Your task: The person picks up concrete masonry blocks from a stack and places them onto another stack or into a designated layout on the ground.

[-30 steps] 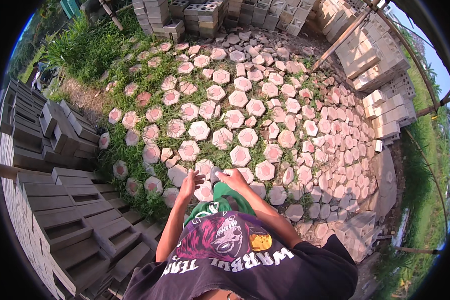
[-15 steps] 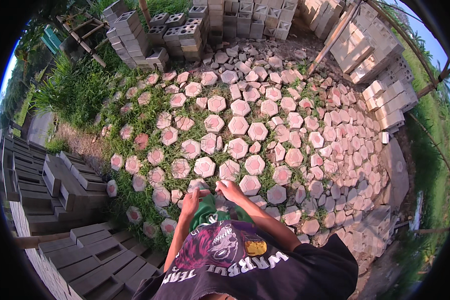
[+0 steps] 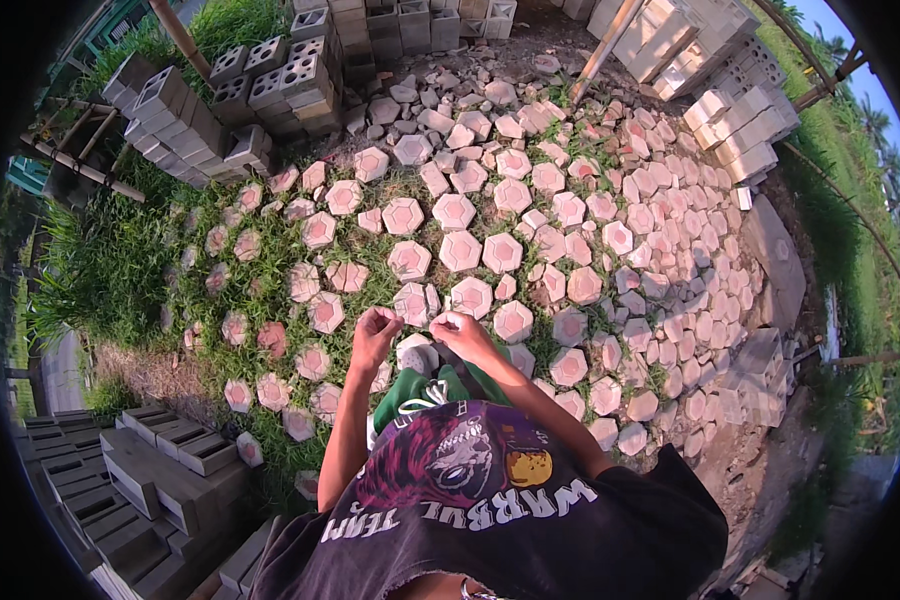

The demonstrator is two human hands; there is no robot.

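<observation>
My left hand (image 3: pixel 375 330) and my right hand (image 3: pixel 460 334) are held up in front of my waist, a small gap between them. Both have their fingers curled in, thumbs against the fingertips. Whatever they may hold is too small or hidden to make out. Beneath them lie hexagonal paving stones (image 3: pixel 471 297) with pinkish centres, set apart in grass. Below the hands show my green shorts (image 3: pixel 460 378) with a white drawstring and a grey shoe (image 3: pixel 417 357) on the stones.
Hollow concrete blocks (image 3: pixel 305 75) stand stacked at the far left, and more blocks (image 3: pixel 740 135) at the far right. Grey blocks (image 3: pixel 150 470) are piled at the near left. A slanting pole (image 3: pixel 605 50) rises at the back. Broken stones (image 3: pixel 690 260) crowd the right side.
My hands have moved farther from my body and a little apart, fingers still curled. The view has shifted, with the blocks and paving sliding leftward and the far stacks nearer the top edge.
</observation>
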